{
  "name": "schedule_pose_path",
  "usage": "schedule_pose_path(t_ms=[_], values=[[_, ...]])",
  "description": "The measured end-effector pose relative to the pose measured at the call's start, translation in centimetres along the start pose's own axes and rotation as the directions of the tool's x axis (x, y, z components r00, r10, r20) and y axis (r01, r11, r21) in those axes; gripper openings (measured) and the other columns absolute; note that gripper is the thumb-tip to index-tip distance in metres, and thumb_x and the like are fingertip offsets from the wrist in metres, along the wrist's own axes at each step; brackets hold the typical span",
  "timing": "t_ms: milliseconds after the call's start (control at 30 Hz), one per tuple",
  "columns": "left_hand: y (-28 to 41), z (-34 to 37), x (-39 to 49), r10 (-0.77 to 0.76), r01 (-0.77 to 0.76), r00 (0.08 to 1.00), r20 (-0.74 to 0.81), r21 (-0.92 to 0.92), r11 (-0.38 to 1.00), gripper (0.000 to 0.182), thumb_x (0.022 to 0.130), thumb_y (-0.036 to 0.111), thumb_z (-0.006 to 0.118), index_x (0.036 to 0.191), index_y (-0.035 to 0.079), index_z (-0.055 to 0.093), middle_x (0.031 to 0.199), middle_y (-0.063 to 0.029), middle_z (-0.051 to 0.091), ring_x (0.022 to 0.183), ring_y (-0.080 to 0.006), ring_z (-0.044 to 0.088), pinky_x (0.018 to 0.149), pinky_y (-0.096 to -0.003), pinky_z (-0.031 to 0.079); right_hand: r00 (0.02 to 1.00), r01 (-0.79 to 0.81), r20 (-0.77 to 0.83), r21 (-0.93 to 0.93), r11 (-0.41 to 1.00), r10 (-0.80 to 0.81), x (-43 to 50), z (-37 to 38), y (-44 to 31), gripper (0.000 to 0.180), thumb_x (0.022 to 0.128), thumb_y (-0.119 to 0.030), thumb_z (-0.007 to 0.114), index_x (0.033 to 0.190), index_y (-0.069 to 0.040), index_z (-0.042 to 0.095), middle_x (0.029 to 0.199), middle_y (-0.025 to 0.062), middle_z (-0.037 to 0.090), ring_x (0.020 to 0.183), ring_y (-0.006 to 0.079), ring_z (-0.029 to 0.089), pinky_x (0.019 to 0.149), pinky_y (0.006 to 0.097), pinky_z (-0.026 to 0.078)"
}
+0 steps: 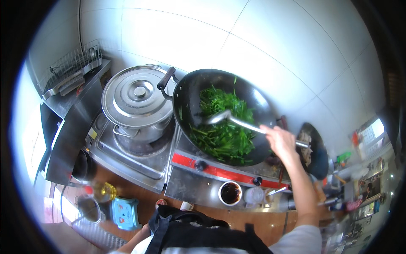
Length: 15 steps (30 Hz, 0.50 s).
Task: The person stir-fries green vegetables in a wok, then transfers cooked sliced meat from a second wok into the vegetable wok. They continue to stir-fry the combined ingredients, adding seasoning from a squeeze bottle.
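Observation:
My right hand (280, 141) is closed around the handle of a metal wok spatula (245, 124), whose blurred head is over chopped leafy greens (223, 136) in a large black wok (187, 117). The wok sits on a gas stove with a red front strip (219, 172), its wooden-gripped handle (166, 78) pointing left. Of my left arm (138, 236), only part of the forearm shows low beside the black apron; the hand itself is hidden.
A lidded steel stockpot (139, 101) stands left of the wok. A bowl of dark sauce (230, 193) and small containers (253, 194) line the stove's front edge. Another black pan (318, 158) with food is at right. A blue stool (125, 213) and an oil bottle (106, 191) are lower left.

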<state>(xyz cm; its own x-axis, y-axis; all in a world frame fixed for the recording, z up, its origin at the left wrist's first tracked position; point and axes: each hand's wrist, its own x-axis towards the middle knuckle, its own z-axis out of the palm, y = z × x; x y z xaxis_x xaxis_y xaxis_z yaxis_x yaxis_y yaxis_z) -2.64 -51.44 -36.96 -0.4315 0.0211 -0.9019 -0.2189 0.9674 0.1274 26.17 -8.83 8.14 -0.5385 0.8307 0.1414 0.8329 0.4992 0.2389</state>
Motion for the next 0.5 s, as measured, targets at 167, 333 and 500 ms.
schedule_pose_path(t_ms=[167, 333, 500], values=[[-0.4, -0.2, -0.2, -0.011, 0.011, 1.000, -0.007, 0.010, 1.000, 0.015, 0.085, 0.019, 0.049, 0.090, 0.007, 0.057, 0.070, -0.0049, 0.056, 0.052, -0.0147, 0.053, 0.043, -0.0284, 0.039, 0.990, -0.137, -0.052, -0.056, 0.989, 0.134, 1.4, 2.1, -2.7, 0.033, 0.089, -0.016, 0.052, 0.119, -0.027, 0.060, 0.076, 0.0101, 0.060, 0.065, 0.0283, 0.064, 0.059, 0.0419, 0.050], [-1.2, -0.3, -0.3, -0.029, 0.030, 0.999, -0.018, 0.012, 0.999, 0.016, 0.085, 0.019, 0.050, 0.090, 0.007, 0.057, 0.070, -0.0051, 0.057, 0.052, -0.0149, 0.053, 0.042, -0.0285, 0.039, 0.987, -0.156, 0.036, -0.020, 0.987, 0.157, -0.9, -0.7, -4.0, 0.034, 0.089, -0.018, 0.053, 0.121, -0.026, 0.060, 0.077, 0.0112, 0.060, 0.063, 0.0295, 0.064, 0.057, 0.0423, 0.050], [-1.2, -0.6, -0.1, -0.036, 0.036, 0.999, -0.026, 0.023, 0.999, 0.016, 0.085, 0.019, 0.050, 0.090, 0.007, 0.058, 0.071, -0.0054, 0.057, 0.052, -0.0151, 0.053, 0.042, -0.0286, 0.040, 0.974, -0.221, -0.037, 0.036, 0.975, 0.222, 0.1, -0.5, -3.2, 0.035, 0.088, -0.018, 0.056, 0.121, -0.026, 0.059, 0.076, 0.0095, 0.059, 0.062, 0.0277, 0.064, 0.053, 0.0433, 0.048]])
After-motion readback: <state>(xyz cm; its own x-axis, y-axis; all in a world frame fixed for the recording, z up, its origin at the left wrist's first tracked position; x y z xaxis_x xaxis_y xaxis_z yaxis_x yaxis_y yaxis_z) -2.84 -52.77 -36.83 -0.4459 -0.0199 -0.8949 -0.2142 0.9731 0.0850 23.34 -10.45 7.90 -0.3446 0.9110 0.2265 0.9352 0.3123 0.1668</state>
